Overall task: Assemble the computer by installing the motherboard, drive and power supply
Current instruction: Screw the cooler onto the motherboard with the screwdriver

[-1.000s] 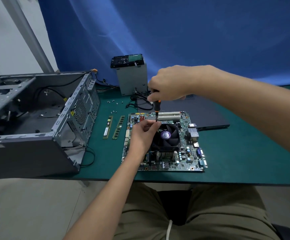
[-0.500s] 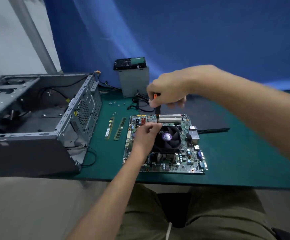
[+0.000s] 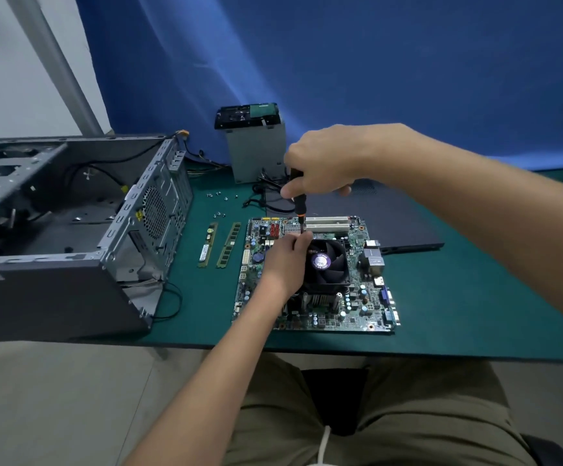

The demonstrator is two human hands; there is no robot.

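A green motherboard [image 3: 357, 307] with a black cooler fan [image 3: 329, 264] lies flat on the green mat. My right hand [image 3: 324, 159] grips a black and orange screwdriver [image 3: 299, 203] held upright, its tip at the fan's far left corner. My left hand [image 3: 285, 260] rests on the fan's left side, fingertips pinching the screwdriver shaft near the tip. The open grey computer case [image 3: 55, 230] lies on its side at the left. The grey power supply [image 3: 256, 153] stands at the back with a drive [image 3: 246, 112] on top.
Two RAM sticks [image 3: 219, 245] lie between case and motherboard. Several loose screws [image 3: 221, 196] are scattered behind them. A dark case side panel [image 3: 401, 223] lies at the back right under my right arm. Black cables [image 3: 266, 196] trail from the power supply. The table edge [image 3: 441, 354] runs near my lap.
My right hand has turned slightly on the screwdriver handle and stayed over the same fan corner. My left hand remains at the shaft. The camera view shifted a little.
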